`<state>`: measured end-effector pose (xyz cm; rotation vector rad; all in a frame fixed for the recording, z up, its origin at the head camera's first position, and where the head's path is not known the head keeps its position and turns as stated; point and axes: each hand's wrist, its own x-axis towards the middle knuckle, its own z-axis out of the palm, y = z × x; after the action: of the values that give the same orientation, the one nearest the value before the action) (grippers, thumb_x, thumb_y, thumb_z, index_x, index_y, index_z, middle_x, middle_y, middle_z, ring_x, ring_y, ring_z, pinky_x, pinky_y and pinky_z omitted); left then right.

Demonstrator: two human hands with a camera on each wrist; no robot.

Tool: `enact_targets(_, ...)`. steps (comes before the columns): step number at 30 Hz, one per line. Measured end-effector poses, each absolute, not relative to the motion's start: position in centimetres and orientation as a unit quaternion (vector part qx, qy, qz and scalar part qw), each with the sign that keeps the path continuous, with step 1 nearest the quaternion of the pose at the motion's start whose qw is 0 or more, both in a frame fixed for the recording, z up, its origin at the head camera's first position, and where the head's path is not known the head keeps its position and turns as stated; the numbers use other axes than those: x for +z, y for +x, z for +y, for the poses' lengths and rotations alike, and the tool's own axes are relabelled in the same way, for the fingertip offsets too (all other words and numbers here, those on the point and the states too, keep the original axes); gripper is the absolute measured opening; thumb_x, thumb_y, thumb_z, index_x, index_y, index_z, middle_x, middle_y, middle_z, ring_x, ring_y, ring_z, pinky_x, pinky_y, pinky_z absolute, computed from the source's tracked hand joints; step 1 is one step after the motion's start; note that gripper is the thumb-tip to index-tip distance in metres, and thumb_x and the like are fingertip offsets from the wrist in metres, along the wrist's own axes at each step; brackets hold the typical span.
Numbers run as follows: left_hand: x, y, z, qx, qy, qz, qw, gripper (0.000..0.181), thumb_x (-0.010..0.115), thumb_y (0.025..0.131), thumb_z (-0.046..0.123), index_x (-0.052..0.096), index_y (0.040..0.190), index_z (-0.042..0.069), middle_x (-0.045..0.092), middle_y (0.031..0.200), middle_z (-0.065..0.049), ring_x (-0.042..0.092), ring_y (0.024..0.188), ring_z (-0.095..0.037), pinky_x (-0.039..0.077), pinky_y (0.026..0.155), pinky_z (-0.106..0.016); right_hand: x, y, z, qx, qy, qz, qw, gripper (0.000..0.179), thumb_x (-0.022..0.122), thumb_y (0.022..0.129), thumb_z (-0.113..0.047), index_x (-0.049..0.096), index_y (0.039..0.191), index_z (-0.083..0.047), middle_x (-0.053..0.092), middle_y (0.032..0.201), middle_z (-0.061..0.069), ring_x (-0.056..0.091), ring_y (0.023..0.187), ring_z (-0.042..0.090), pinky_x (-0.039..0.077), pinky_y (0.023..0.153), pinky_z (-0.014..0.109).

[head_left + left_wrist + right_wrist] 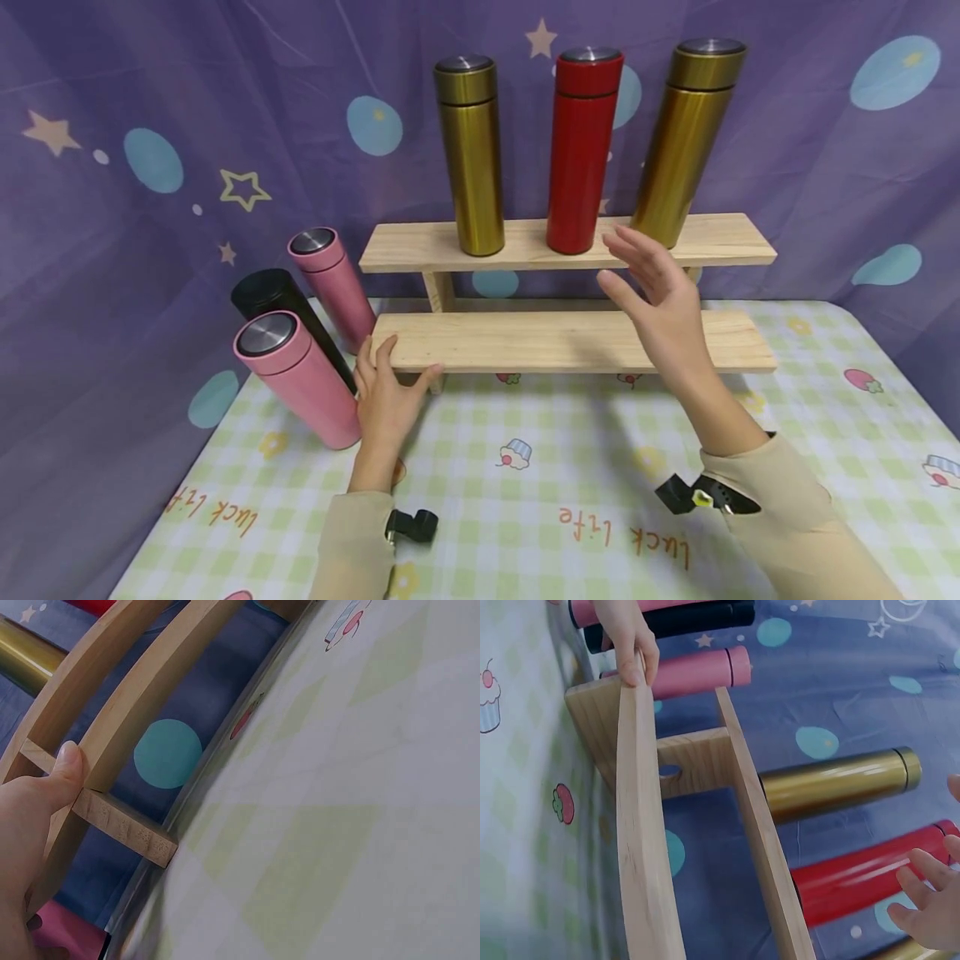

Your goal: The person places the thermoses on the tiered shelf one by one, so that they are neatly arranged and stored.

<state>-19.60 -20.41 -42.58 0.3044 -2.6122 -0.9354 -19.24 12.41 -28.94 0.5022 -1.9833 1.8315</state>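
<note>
A two-tier wooden shelf (525,343) stands on the table. My left hand (388,404) grips the left end of its lower board, the thumb at the front edge, as the left wrist view also shows (30,825). My right hand (660,312) is raised in front of the shelf's right part, fingers apart and holding nothing. On the upper board stand a gold thermos flask (474,167), a red thermos flask (583,158) and another gold thermos flask (686,150). The right hand partly covers the base of the right gold flask.
Left of the shelf, beside my left hand, stand a pink flask (311,387), a black flask (318,329) and another pink flask (341,292). A checked cloth (480,508) covers the table. Behind hangs a purple patterned curtain (262,83).
</note>
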Motion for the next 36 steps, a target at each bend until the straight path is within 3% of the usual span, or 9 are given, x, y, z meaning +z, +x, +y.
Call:
enact_targets(7,-42.5,-19.5,-20.3,-0.330,0.108,-0.923,0.168,0.093,0.068,0.078,0.070,0.035,0.152,0.023,0.010,0.162,-0.010,0.013,0.147,-0.033,0.033,0.097,-0.068,-30.3,-18.0,14.7,0.674,0.197,-0.680,0.212,0.046,0.065,0.095,-0.005,0.054,0.140,-0.007,0.061,0.133,0.008,0.052,0.127,0.018,0.035,0.108,0.027)
enact_targets(17,-42.6,-19.5,-20.4,-0.332,0.107,-0.922,0.165,0.094,0.067,0.078,0.072,0.034,0.152,0.024,0.009,0.163,-0.009,0.012,0.147,-0.033,0.033,0.097,-0.069,-32.6,-16.7,18.3,0.685,0.213,-0.659,0.226,0.045,0.059,0.093,0.010,0.055,0.137,0.001,0.063,0.129,0.010,0.056,0.121,0.018,0.039,0.102,0.023)
enact_targets(36,-42.8,-19.5,-20.5,-0.328,0.108,-0.923,0.171,0.093,0.067,0.078,0.072,0.034,0.152,0.025,0.009,0.162,-0.009,0.013,0.147,-0.033,0.034,0.096,-0.069,-36.4,-15.4,24.0,0.670,0.146,-0.688,0.237,0.044,0.057,0.095,0.010,0.053,0.138,0.004,0.063,0.131,0.004,0.056,0.122,0.012,0.040,0.099,0.016)
